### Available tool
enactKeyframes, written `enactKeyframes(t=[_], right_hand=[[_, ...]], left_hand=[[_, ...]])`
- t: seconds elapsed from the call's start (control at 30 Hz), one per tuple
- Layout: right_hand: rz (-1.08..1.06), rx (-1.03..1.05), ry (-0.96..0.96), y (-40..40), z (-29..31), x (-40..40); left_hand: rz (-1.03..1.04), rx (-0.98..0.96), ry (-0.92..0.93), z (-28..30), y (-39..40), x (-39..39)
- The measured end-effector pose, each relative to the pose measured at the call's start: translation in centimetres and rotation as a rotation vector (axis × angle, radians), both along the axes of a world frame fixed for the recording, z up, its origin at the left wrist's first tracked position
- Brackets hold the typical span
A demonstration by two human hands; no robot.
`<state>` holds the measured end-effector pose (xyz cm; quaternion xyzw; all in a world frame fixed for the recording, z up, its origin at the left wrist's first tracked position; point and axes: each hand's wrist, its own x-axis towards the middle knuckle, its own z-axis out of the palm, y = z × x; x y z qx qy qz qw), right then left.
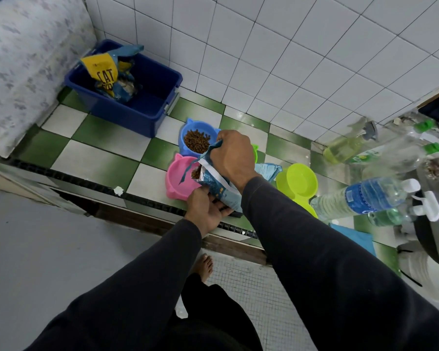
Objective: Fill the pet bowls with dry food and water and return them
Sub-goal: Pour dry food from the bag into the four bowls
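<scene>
the pet bowls sit in a cluster on the green-and-white tiled ledge, and i take the pink bowl (180, 178) as my landmark. my right hand (235, 155) is curled tight around the top edge of the food bag (217, 184), holding it up and tilted so its torn mouth hangs over the pink bowl's near right side. my left hand (208, 210) is under the bag's lower end, palm up with fingers curled round it, right at the pink bowl's front edge.

kibble shows at the bag's mouth, but i can't see any in the pink bowl yet. just behind the pink bowl, the blue bowl (198, 138) already holds a heap of kibble. to the right of the pink bowl, beyond the bag, the lime green bowl (299, 182) has nothing in it that i can see, and another green rim (255, 150) peeks out from behind my right hand.

the main risk, as i judge it, is the pour. the mouth is wide and floppy, and only partly over the pink bowl; if i tip too sharply the kibble may rush out and scatter on the tiles or drop off the front edge of the ledge. the bag also blocks my view of the bowl, so i could overfill it. farther right of the pink bowl stands a water bottle (365, 196); my right sleeve could knock it when i swing that way.
</scene>
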<state>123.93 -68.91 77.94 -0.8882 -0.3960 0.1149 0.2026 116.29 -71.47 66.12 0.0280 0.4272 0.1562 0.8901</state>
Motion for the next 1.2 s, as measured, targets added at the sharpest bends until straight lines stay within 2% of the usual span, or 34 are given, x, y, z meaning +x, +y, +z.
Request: enactKeyframes(t=[0.53,1.2], right_hand=[[0.059,-0.074,-0.026,0.8,-0.5,-0.4],[0.051,-0.083,-0.019,1.6,-1.5,-0.1]], left_hand=[[0.028,-0.053,-0.001,0.7,-0.1,-0.1],[-0.068,-0.041,0.104,0.2,0.1,0.3]])
